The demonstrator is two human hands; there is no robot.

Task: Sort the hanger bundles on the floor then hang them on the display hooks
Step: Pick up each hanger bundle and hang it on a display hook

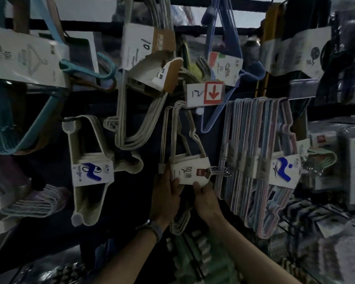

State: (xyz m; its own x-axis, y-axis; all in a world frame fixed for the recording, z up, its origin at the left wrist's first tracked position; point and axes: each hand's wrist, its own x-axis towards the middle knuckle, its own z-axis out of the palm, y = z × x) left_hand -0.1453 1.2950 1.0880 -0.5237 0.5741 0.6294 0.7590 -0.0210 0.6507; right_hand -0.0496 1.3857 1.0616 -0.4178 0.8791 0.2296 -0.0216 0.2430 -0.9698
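A bundle of beige hangers (pixel 179 138) with a white paper label (pixel 190 171) hangs in the middle of the dark display wall, its upper end near a hook (pixel 199 111) under a price tag with a red arrow (pixel 205 93). My left hand (pixel 166 193) grips the bundle's lower left side, thumb on the label. My right hand (pixel 205 197) holds the label's lower right edge from below. The hanger hooks (pixel 221 172) stick out to the right of the label.
Other bundles crowd the wall: a cream bundle (pixel 86 167) to the left, grey-white hangers (pixel 131 124) above, a pastel bundle (pixel 256 167) close on the right, a blue bundle (pixel 221 64) above. Boxed goods (pixel 336 160) sit on shelves at the right.
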